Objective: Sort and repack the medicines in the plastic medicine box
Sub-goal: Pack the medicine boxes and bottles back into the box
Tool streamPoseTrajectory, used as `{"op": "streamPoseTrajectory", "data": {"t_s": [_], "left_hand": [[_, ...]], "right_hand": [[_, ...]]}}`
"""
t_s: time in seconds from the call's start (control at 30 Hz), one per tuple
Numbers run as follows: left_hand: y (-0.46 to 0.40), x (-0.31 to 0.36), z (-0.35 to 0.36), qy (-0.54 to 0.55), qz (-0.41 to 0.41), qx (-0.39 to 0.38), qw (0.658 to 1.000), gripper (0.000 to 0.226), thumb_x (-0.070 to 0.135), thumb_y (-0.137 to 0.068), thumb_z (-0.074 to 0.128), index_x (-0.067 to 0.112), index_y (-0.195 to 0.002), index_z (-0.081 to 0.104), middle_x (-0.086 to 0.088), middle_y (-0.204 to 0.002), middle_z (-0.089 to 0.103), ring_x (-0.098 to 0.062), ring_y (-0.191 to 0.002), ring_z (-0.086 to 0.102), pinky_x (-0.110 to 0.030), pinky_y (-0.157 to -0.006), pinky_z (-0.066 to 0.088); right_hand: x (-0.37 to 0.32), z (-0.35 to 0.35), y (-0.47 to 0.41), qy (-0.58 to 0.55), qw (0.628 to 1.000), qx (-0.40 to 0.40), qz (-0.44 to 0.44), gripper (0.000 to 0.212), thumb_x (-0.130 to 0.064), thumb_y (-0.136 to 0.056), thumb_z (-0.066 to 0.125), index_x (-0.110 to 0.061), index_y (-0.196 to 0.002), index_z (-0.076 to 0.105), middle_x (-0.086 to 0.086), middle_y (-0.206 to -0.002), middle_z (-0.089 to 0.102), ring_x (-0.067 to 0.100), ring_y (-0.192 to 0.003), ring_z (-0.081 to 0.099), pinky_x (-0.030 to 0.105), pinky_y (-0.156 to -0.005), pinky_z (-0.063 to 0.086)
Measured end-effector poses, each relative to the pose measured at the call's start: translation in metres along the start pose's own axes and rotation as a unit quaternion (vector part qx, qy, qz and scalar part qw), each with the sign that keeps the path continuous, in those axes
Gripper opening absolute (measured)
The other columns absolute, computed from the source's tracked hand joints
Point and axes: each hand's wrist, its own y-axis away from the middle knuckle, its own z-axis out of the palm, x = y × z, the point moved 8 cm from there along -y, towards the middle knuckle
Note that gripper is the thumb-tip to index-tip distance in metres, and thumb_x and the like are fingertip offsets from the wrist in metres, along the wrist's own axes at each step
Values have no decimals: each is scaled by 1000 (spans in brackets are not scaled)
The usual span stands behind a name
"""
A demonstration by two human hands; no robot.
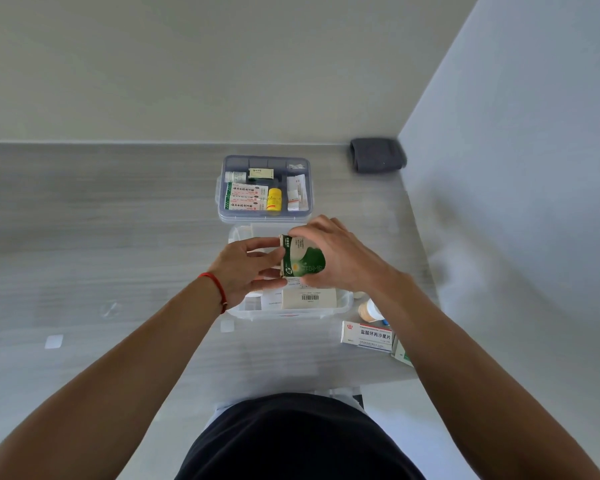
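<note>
Holding glossy green carton (302, 259) | left hand (246, 268) pinching its end | right hand (340, 258) curled around it

Soft, even daylight, picture was bright, faint gray shadow lay on the wall (499, 237) at right of frame, edges bent and stretched, whole picture a little blurry

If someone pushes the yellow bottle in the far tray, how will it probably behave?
The yellow bottle looks round and seems to lie on its side, so it would probably roll rather than slide. The tray wall and the boxes beside it should stop it soon. It is small plastic, so likely light and not fragile.
</note>
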Motion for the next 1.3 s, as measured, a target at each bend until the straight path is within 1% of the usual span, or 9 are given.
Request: {"op": "streamPoseTrajectory", "data": {"t_s": [0.2, 0.3, 0.37, 0.47, 0.67, 0.77, 0.93, 1.07, 1.3], "left_hand": [[-20, 1, -8, -138, 29, 71, 987, 26, 9, -86, 75, 6, -112, 71, -17, -94, 77, -30, -80, 77, -43, -73, 63], [-29, 7, -15, -246, 66, 129, 958, 15, 14, -86, 72, 16, -100, 76, -9, -92, 78, -26, -76, 77, -42, -68, 64], [-31, 8, -15, -302, 73, 149, 939, 12, 15, -87, 68, 21, -93, 77, -3, -91, 78, -22, -70, 77, -37, -62, 64], [-37, 2, -12, -329, 53, 165, 928, 12, 12, -91, 67, 14, -98, 76, -6, -96, 75, -22, -71, 76, -28, -52, 61], [-56, -12, -1, -334, 23, 200, 921, 11, 13, -92, 66, 11, -100, 73, -9, -97, 73, -27, -63, 75, -36, -57, 64], [-64, -15, -6, -390, 35, 230, 891, 7, 16, -90, 65, 12, -95, 68, -10, -92, 72, -30, -66, 74, -41, -60, 64], [-72, -22, -5, -491, 13, 220, 843, 16, 16, -82, 56, 8, -90, 67, -15, -88, 69, -34, -78, 68, -41, -72, 62], [-69, -24, 6, -473, -18, 191, 860, 30, 14, -65, 48, 3, -86, 65, -15, -78, 66, -36, -77, 66, -42, -72, 61], [-77, -37, 0, -388, -74, 119, 911, 39, -2, -91, 51, -13, -127, 55, -28, -127, 61, -41, -112, 64, -52, -92, 57]], "right_hand": [[-2, 7, -7, 61, 998, 12, -16, 78, -39, -78, 82, -28, -147, 47, 0, -137, 51, 19, -127, 45, 45, -105, 47], [4, 5, -4, 15, 999, 30, -5, 71, -45, -86, 75, -20, -147, 49, 3, -143, 53, 20, -131, 48, 47, -109, 44], [20, -11, 8, -45, 993, 104, 20, 59, -46, -94, 66, -16, -144, 53, 5, -141, 56, 21, -130, 50, 47, -109, 43], [59, -35, 37, -115, 964, 224, 89, 39, -24, -96, 63, -14, -134, 61, 5, -130, 59, 19, -119, 56, 43, -104, 47], [116, -32, 87, -176, 925, 256, 220, 32, -17, -95, 60, -23, -125, 68, -4, -125, 61, 8, -103, 61, 28, -92, 54], [145, -19, 112, -184, 907, 238, 293, 31, -15, -96, 59, -21, -125, 69, -2, -124, 65, 11, -101, 62, 16, -81, 44], [188, 20, 140, -143, 900, 163, 378, 25, -14, -95, 64, -17, -119, 68, 4, -118, 71, 23, -106, 67, 32, -87, 50], [204, 57, 140, -106, 916, 27, 387, 57, -27, -83, 80, -16, -134, 56, 9, -129, 63, 26, -115, 62, 39, -91, 52], [211, 76, 130, -120, 920, 10, 374, 85, -50, -63, 88, -15, -132, 52, 12, -124, 54, 31, -118, 54, 42, -93, 50]]}}
